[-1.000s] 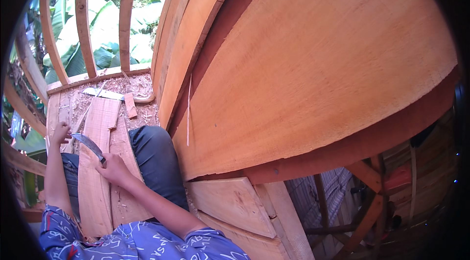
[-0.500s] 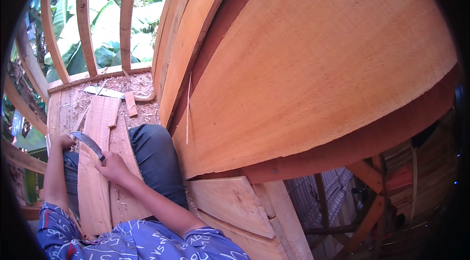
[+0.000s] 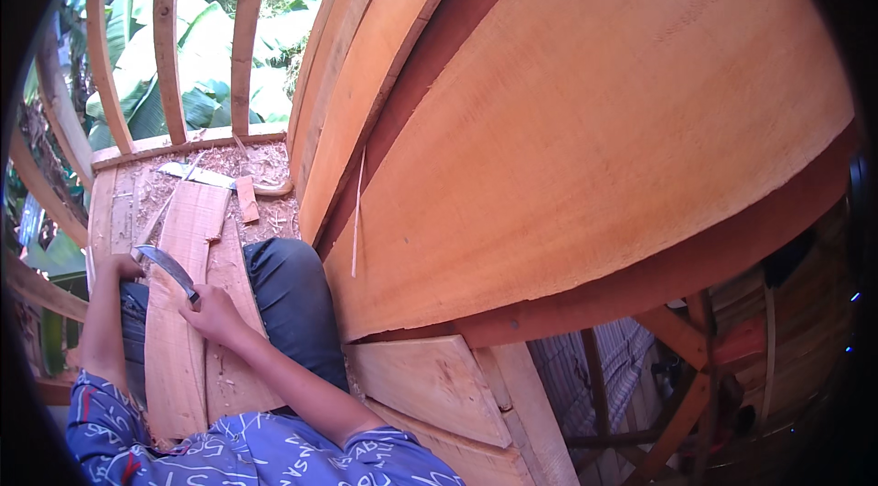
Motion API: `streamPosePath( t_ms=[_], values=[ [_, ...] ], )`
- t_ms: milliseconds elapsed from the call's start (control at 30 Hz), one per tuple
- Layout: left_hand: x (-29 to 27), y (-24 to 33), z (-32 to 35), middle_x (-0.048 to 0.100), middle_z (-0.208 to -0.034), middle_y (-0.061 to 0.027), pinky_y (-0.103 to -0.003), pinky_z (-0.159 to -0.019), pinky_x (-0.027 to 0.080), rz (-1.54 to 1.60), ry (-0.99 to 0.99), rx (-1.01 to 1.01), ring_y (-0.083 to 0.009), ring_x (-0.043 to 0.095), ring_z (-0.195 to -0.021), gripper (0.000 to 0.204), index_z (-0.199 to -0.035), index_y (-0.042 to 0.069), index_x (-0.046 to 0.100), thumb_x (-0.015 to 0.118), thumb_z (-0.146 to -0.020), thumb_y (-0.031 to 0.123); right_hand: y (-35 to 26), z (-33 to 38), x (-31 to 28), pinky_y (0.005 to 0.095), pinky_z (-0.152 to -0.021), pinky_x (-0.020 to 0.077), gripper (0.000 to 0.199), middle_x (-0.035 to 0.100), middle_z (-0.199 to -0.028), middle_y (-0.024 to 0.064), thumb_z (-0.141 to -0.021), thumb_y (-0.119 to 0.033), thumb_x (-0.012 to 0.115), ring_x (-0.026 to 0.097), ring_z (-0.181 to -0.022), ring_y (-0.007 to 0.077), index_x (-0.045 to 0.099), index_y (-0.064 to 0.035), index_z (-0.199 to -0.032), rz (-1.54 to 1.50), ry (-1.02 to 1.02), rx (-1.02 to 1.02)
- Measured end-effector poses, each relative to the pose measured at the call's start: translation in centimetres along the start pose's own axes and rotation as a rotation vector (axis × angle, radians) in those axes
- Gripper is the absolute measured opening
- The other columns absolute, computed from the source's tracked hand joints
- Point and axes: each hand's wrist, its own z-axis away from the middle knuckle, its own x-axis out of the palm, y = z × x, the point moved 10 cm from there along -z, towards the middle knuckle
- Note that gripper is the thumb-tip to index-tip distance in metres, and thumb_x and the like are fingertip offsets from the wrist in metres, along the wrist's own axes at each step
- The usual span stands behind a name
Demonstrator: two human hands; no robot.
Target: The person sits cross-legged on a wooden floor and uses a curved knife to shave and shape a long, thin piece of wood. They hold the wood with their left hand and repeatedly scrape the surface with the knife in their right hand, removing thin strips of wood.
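My right hand [image 3: 215, 314] is closed round the dark handle of a knife with a curved blade [image 3: 167, 267]. The blade slants up and left over a pale plank [image 3: 183, 340] between my legs, its tip close to my left hand [image 3: 121, 267]. The fingers of my left hand are closed at the lower end of a thin wooden strip [image 3: 154, 224], which slopes up and away beside the plank. Their grip is partly hidden. A second board [image 3: 240, 331] lies along the plank's right side, next to my right knee.
Beyond the plank lie a machete [image 3: 203, 175] with a curved wooden handle, a small wood block [image 3: 247, 200] and scattered shavings [image 3: 265, 157]. Upright wooden slats [image 3: 167, 38] stand at the far left. A big wooden panel [image 3: 567, 138] leans on my right, above shorter boards [image 3: 430, 381].
The view has shifted slightly, so the surroundings sit a little differently in it. Both hands and the knife stay almost where they were.
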Motion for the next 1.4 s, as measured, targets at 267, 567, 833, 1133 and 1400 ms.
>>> streamPosePath(
  t_ms=[267, 567, 833, 1133, 1400],
  values=[
    [0.2, 0.4, 0.3, 0.072, -0.103, -0.0153, -0.038, -0.079, 0.054, -0.012, -0.005, 0.005, -0.0251, 0.07, -0.087, 0.05, -0.105, 0.001, 0.073, 0.073, -0.077, 0.043, 0.8, -0.2, 0.2, 0.0425, -0.066, 0.0514, 0.041, 0.065, -0.07, 0.0191, -0.076, -0.027, 0.075, 0.066, -0.069, 0.035, 0.066, 0.006, -0.097, 0.022, 0.025, -0.006],
    [0.1, 0.9, 0.4, 0.072, -0.103, -0.0149, -0.038, -0.083, 0.054, 0.003, -0.008, 0.023, -0.0255, 0.069, -0.09, 0.051, -0.104, 0.001, 0.072, 0.074, -0.076, 0.043, 0.5, -0.2, 0.0, 0.0416, -0.066, 0.0522, 0.04, 0.065, -0.071, 0.0188, -0.077, -0.029, 0.076, 0.067, -0.068, 0.0341, 0.066, 0.0051, -0.095, 0.042, 0.039, -0.006],
    [0.9, 0.9, -0.2, 0.07, -0.113, -0.0147, -0.039, -0.091, 0.051, 0.016, -0.025, 0.012, -0.0278, 0.068, -0.1, 0.054, -0.111, 0.004, 0.071, 0.073, -0.075, 0.044, 0.8, 0.0, 0.0, 0.0391, -0.063, 0.0522, 0.036, 0.067, -0.071, 0.0186, -0.078, -0.028, 0.074, 0.068, -0.067, 0.0304, 0.067, 0.0032, -0.093, 0.024, -0.008, 0.031],
    [-0.9, 4.2, 2.3, 0.071, -0.103, -0.018, -0.041, -0.085, 0.053, 0.093, 0.093, 0.103, -0.0304, 0.069, -0.095, 0.045, -0.104, 0.004, 0.072, 0.072, -0.076, 0.039, 0.6, 0.2, -0.4, 0.0355, -0.054, 0.0438, 0.031, 0.057, -0.06, 0.0063, -0.082, -0.026, 0.074, 0.058, -0.057, 0.0161, 0.059, 0.0, -0.076, -0.049, -0.005, 0.043],
    [-8.2, -2.1, 6.9, 0.057, -0.065, -0.0053, -0.03, -0.054, 0.044, 1.102, 0.859, 0.266, -0.0161, 0.054, -0.059, 0.022, -0.076, 0.007, 0.057, 0.069, -0.083, 0.025, -2.6, -0.3, -1.6, 0.0248, -0.041, 0.0448, 0.028, 0.052, -0.059, -0.0015, -0.094, -0.024, 0.067, 0.052, -0.045, 0.0075, 0.049, -0.0089, -0.079, -0.735, 0.087, 0.055]
  ],
)
